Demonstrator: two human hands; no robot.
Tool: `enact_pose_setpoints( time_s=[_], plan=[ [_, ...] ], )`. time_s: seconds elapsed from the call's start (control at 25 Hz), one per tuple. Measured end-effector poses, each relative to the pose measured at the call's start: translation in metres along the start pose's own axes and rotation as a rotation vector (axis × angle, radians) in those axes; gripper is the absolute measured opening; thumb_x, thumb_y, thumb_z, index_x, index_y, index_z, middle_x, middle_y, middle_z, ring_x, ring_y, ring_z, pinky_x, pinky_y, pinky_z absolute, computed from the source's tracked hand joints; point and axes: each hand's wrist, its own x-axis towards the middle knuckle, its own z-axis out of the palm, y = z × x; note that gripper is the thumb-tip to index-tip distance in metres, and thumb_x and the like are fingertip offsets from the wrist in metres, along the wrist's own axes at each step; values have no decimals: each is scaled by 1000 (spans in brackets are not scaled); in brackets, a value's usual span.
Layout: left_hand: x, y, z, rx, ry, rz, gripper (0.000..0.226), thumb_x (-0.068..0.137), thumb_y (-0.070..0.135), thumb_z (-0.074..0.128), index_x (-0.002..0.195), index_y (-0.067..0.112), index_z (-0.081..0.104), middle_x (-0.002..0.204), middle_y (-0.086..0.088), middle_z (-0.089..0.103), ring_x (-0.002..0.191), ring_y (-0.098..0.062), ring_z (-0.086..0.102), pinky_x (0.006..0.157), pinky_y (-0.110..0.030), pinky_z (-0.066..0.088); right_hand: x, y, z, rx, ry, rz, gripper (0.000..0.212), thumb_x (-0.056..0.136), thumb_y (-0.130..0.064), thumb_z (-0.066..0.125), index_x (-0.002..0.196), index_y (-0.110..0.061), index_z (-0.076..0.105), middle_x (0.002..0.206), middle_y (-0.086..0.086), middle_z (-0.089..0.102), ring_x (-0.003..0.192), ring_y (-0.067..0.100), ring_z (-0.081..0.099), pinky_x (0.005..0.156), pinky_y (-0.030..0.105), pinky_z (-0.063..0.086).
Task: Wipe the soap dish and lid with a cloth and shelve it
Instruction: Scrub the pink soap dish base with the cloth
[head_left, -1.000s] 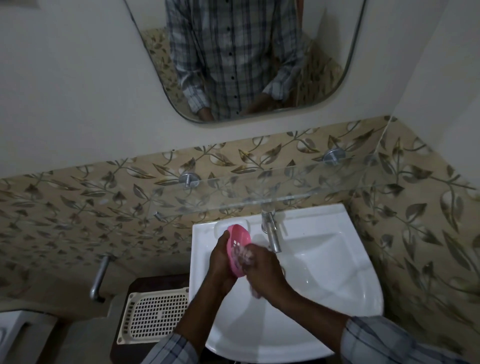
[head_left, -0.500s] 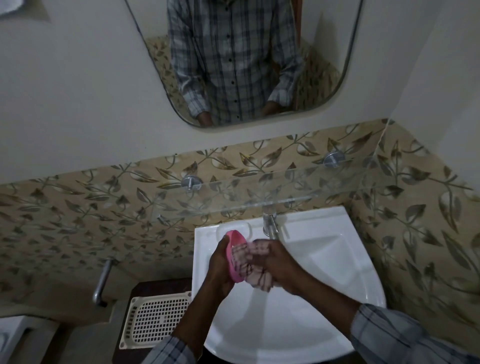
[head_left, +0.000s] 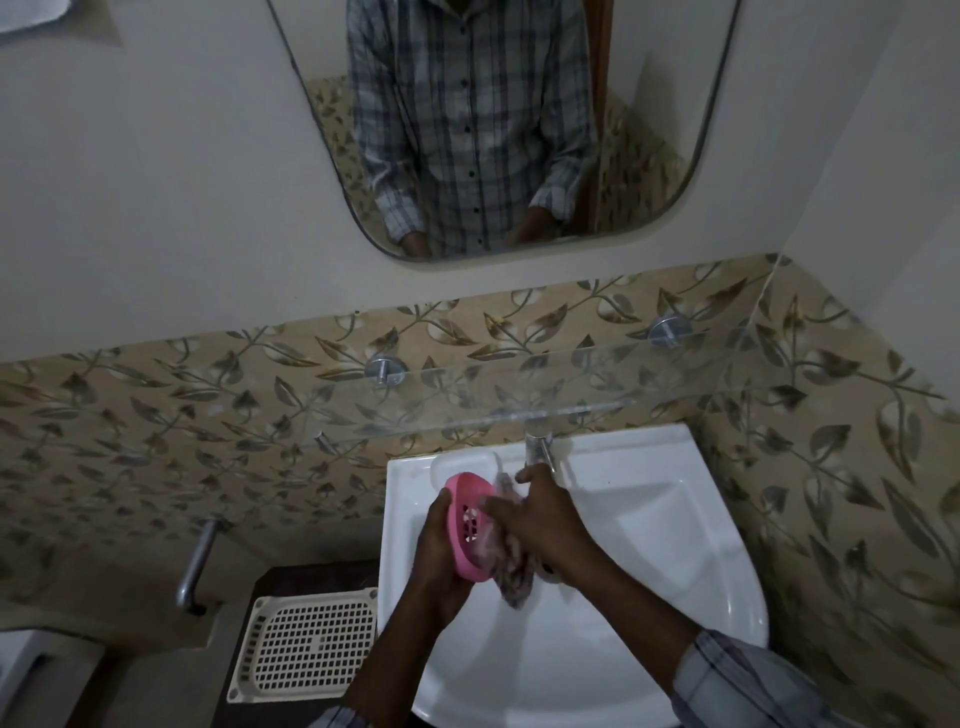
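Note:
My left hand (head_left: 439, 558) holds a pink soap dish (head_left: 470, 525) on edge over the white sink (head_left: 649, 525), its perforated inside facing right. My right hand (head_left: 543, 519) presses a checked cloth (head_left: 511, 569) against the inside of the dish; the cloth hangs below my palm. A clear glass shelf (head_left: 519, 395) runs along the tiled wall above the sink. No separate lid can be made out.
A chrome tap (head_left: 537, 449) stands at the sink's back edge, just beyond my right hand. A cream perforated tray (head_left: 306, 644) lies on a dark surface left of the sink. A metal bar (head_left: 197, 564) juts from the left wall. A mirror (head_left: 493, 130) hangs above.
My right hand and the cloth have slid down and further into the dish. The dish has tilted so its holes show. The camera has dipped slightly.

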Motion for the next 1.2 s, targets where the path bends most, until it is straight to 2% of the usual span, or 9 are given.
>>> enact_pose_setpoints(
  time_s=[0.08,0.2,0.32,0.4,0.56,0.72,0.96,1.12,1.2],
  plan=[
    [-1,4,0,-141,-22,-69,63,96,52,40,124,2,65,128,-28,63,114,-41,62,93,-54,51,-7,-6,-4,97,-146,-43,55,82,-53,66,126,-23,50,110,3,71,94,17,71,90,42,58],
    [-3,12,-8,-288,-90,-169,65,95,47,42,131,-5,55,128,-31,58,113,-44,57,102,-57,41,-11,1,-18,-330,-275,-526,44,86,-45,68,124,-24,64,127,-3,61,110,11,60,99,40,54],
    [-3,19,-7,-379,-182,-246,61,90,41,50,127,-8,57,120,-30,62,105,-41,62,99,-55,45,-8,12,-35,-792,-350,-974,98,71,-76,62,151,-31,29,157,-6,25,146,15,20,123,39,17],
    [-2,22,-4,-377,-221,-262,62,87,36,54,129,-10,54,117,-31,63,99,-41,66,96,-54,48,-4,24,-35,-963,-353,-1108,114,70,-71,64,157,-22,9,165,2,14,153,21,7,124,45,6],
    [1,27,-2,-196,-263,-350,65,89,39,54,131,-10,55,123,-33,61,105,-43,64,99,-53,48,7,44,-21,-851,-226,-1305,63,86,-13,65,146,-11,43,142,14,53,130,29,51,100,48,51],
    [7,38,-2,-6,-254,-343,51,79,37,64,115,1,71,113,-25,69,98,-39,66,92,-49,48,43,27,-56,-842,-296,-1499,43,90,-9,70,132,-7,62,142,17,55,137,29,48,114,48,38],
    [19,39,11,-41,-62,-206,52,93,41,45,116,-2,64,104,-25,70,98,-37,64,92,-47,47,19,22,-22,-755,-130,-1267,35,72,2,70,106,-3,71,109,17,69,99,33,65,78,39,58],
    [25,20,19,-12,51,-14,58,99,49,36,111,0,63,87,-19,74,86,-31,67,79,-40,53,4,8,23,-175,-2,-308,31,80,-21,57,105,-9,70,103,13,73,99,32,68,82,38,58],
    [20,29,18,61,45,-76,58,98,50,38,110,-1,64,84,-19,72,78,-31,69,76,-40,51,2,19,19,-383,-2,-633,28,74,-6,68,102,-6,72,101,14,75,101,33,70,89,42,58]
  ],
)
